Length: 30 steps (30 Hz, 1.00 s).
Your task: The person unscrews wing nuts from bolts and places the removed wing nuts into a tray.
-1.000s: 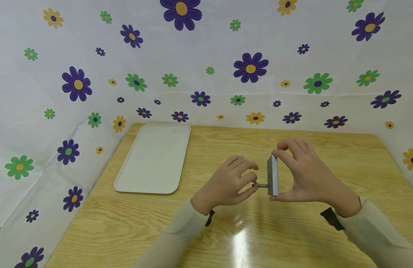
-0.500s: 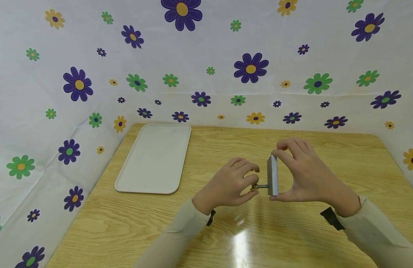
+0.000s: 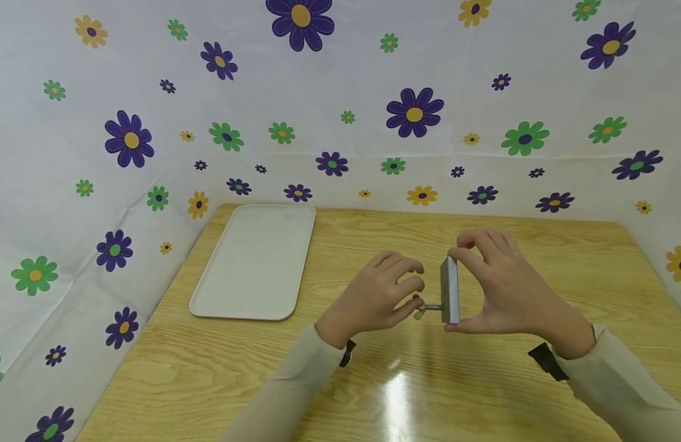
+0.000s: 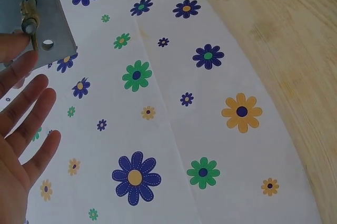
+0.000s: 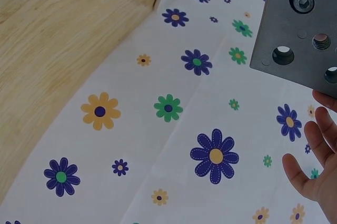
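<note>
My right hand (image 3: 508, 288) holds a grey metal plate (image 3: 449, 290) on edge above the table, thumb below and fingertips at its top. A bolt (image 3: 433, 307) sticks out of the plate's left face, with a brass-coloured wing nut (image 3: 420, 312) at its end. At that wing nut is my left hand (image 3: 376, 298), thumb and a fingertip on it, other fingers loosely bent. The left wrist view shows the wing nut (image 4: 30, 14) close to these fingertips. In the right wrist view, the plate (image 5: 300, 29) has several holes, and a socket bolt head (image 5: 303, 1) sits in one.
A white tray (image 3: 252, 264) lies at the back left of the wooden table (image 3: 207, 374). Flower-printed white cloth (image 3: 362, 73) stands behind the table and along its sides.
My left fingers shift around the wing nut, which shows at a different angle and more in the open now. The plate and my right hand stay in place.
</note>
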### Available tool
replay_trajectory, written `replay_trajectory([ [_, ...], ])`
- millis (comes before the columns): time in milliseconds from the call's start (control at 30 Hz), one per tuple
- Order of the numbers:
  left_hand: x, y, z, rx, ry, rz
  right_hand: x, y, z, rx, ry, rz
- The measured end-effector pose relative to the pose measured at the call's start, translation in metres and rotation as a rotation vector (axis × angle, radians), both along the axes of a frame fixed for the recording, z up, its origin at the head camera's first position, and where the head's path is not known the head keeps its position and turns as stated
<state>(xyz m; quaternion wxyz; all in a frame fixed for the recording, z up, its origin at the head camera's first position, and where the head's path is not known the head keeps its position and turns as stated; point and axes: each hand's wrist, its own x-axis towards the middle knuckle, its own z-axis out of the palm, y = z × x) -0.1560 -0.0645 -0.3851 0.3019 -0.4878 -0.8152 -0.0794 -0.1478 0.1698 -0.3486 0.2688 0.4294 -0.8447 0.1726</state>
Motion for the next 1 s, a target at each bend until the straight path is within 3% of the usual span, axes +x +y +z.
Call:
replay_trajectory([
  [300,0.0034,-0.003,-0.0034,0.003,-0.041,-0.049,-0.0005,0.0005,0.0004,0.002,0.001,-0.001],
  [567,0.0032,-0.0027,-0.0073,-0.024,-0.08,-0.032,-0.001,0.0002,0.001,0.005,0.002,-0.003],
  [1000,-0.0028,-0.0038,0.0001,0.006,-0.051,0.012,-0.001,-0.0003,0.0002,0.002,0.011,0.008],
])
